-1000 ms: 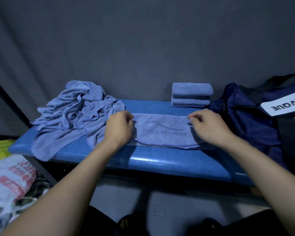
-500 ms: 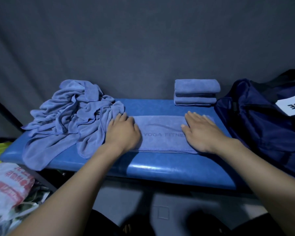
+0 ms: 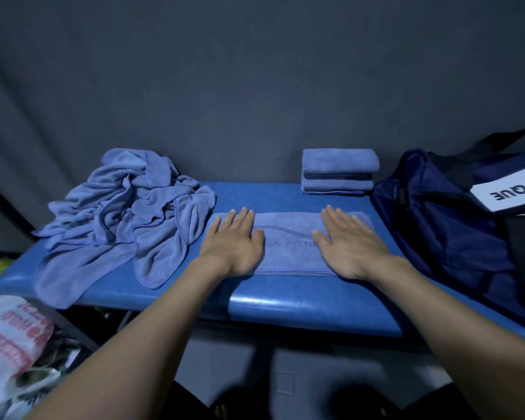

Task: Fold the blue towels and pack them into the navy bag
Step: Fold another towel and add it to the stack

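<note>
Since a second ago both hands have gone from pinching to pressing: left hand (image 3: 232, 241) and right hand (image 3: 350, 241), fingers straight and apart, flatten the soft, limp towel (image 3: 288, 237); take its 3 and 9 o'clock ends.

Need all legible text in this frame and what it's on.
"A FITN": partial print on the half-folded towel under the left hand and right hand; the rest is covered.
"VQUE": upside-down on the white label of the navy bag, cut by the frame edge.
Red print on the plastic bag at lower left: too blurred to read.
</note>
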